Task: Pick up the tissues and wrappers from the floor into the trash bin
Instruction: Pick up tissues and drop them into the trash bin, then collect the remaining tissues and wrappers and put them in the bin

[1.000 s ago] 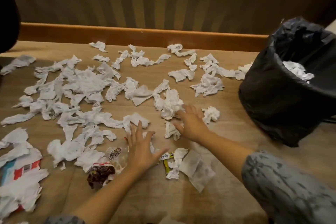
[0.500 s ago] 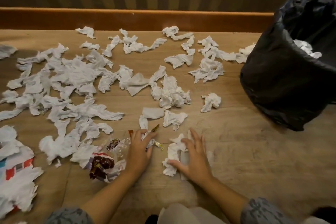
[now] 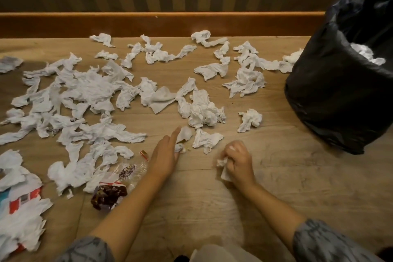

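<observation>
A crumpled tissue (image 3: 223, 168) is clamped in the right hand (image 3: 238, 160), whose fingers (image 3: 234, 151) are curled shut around it; white paper sticks out at the thumb side and below the palm. The left hand (image 3: 164, 156) is laid flat on the wooden floor (image 3: 276, 176), fingers straight and held together, nothing gripped. A small scrap (image 3: 184, 134) lies touching its fingertips, and another tissue (image 3: 206, 140) is just beside. Many more tissues (image 3: 85, 91) are scattered across the floor to the left. Wrappers (image 3: 114, 187) lie near the left forearm. The black-lined trash bin (image 3: 340, 91) stands at the right, white paper seen inside.
</observation>
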A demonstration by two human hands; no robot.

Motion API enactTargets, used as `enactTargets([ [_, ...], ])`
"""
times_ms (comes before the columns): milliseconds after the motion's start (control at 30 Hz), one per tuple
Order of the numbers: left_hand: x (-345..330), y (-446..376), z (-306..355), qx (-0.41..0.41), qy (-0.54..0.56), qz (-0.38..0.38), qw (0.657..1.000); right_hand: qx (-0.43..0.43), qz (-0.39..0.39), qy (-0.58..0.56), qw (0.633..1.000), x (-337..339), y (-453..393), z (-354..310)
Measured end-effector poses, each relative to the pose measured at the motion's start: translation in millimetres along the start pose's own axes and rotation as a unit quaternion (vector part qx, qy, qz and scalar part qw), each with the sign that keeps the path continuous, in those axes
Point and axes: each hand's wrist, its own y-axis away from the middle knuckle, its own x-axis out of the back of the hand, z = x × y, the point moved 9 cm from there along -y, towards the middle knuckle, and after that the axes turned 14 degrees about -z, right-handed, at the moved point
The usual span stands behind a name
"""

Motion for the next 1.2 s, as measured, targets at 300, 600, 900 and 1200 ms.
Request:
enactTargets([
  [300, 74.6, -12.8, 12.3, 0.052, 0.16, 0.234, 0.957, -0.065, 0.181, -0.209, 0.959, 27.9, -62.3, -29.7],
  [600, -0.2, -3.8, 7.2, 0.043, 0.321, 0.164, 0.932, -0.016, -0.034, 0.105, 0.994, -42.9, -40.7, 0.3],
  [900, -10.8, 17.2, 19.6, -0.069, 0.233, 0.203, 0.949, 0.059, -0.213, 0.175, 0.959, -75.3, -6.8, 7.0],
  [1200, 16.2, 4.7, 4.1, 0.01, 0.382, 0.289, 0.878, 0.011, -0.049, 0.058, 0.997, -8.3, -18.6, 28.5],
])
